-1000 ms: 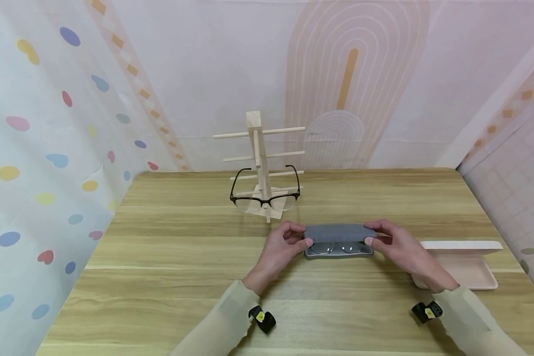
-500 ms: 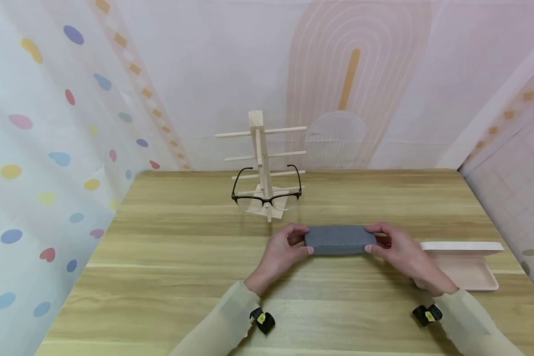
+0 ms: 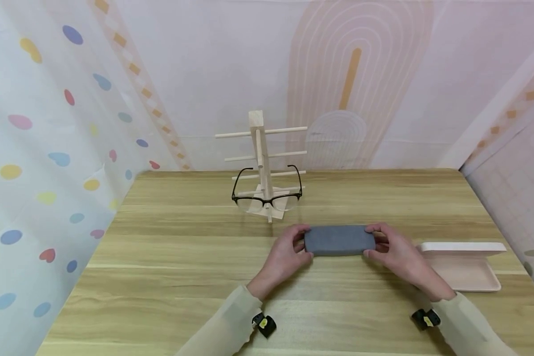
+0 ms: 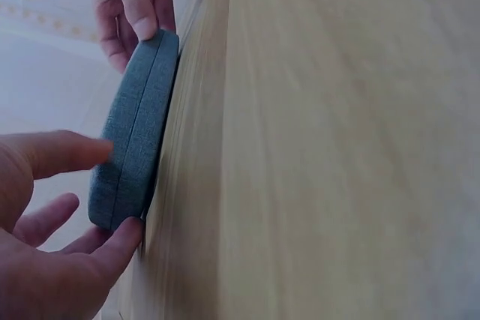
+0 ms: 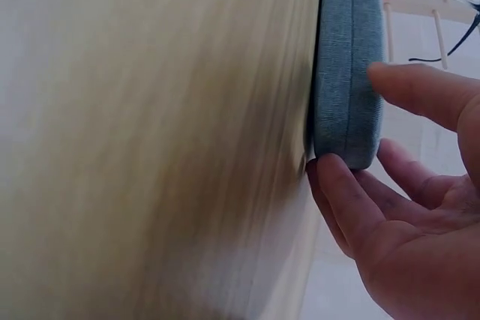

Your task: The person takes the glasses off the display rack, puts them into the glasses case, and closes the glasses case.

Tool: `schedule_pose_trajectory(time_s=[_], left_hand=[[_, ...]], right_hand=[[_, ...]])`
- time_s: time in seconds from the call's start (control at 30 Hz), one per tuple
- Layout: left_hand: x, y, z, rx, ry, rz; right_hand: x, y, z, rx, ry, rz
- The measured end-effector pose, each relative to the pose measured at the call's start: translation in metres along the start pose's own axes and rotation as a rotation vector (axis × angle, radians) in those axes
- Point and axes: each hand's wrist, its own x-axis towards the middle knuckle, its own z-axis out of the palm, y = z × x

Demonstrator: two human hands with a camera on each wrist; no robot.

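A grey-blue fabric glasses case (image 3: 339,241) lies on the wooden table with its lid down. My left hand (image 3: 284,256) holds its left end, thumb at the front edge and fingers toward the back. At the right end my right hand (image 3: 398,254) grips it in the same manner. In the left wrist view the seam between lid and base of the glasses case (image 4: 135,133) is closed. The right wrist view shows fingertips (image 5: 334,166) at the lower edge of its end. Whatever lies inside the case is hidden.
A wooden display stand (image 3: 256,121) with crossbars stands behind, bearing black-framed glasses (image 3: 266,200). To the right, partly behind my right forearm, a pale pink glasses case (image 3: 469,274) sits with its lid raised. Patterned cloth (image 3: 213,74) hangs behind the table.
The grey-blue case's lid has come down over the glasses that showed inside a second ago. Both hands have kept their hold at its ends, with thumbs lower at the front.
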Motion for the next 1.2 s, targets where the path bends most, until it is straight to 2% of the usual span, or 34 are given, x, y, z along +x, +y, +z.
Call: schedule_pose_trajectory(time_s=[0.27,0.37,0.53,0.77,0.97,1.2], left_hand=[[-0.009,0.002,0.001,0.121,-0.075,0.038],[-0.014,0.005,0.001,0.169,-0.078,0.046],[-0.022,0.010,0.002,0.253,-0.014,0.057],[-0.034,0.012,-0.002,0.258,0.073,0.087],[-0.046,0.011,-0.006,0.245,0.115,0.116],[-0.060,0.013,-0.009,0.292,0.184,0.154]], right_hand=[[-0.008,-0.005,0.000,-0.024,-0.024,-0.047],[-0.012,-0.009,0.002,-0.053,-0.017,-0.077],[-0.019,-0.013,0.005,-0.101,0.025,-0.098],[-0.024,-0.023,0.008,-0.163,0.100,-0.117],[-0.028,-0.033,0.011,-0.155,0.184,-0.152],[-0.030,-0.044,0.015,-0.131,0.286,-0.208]])
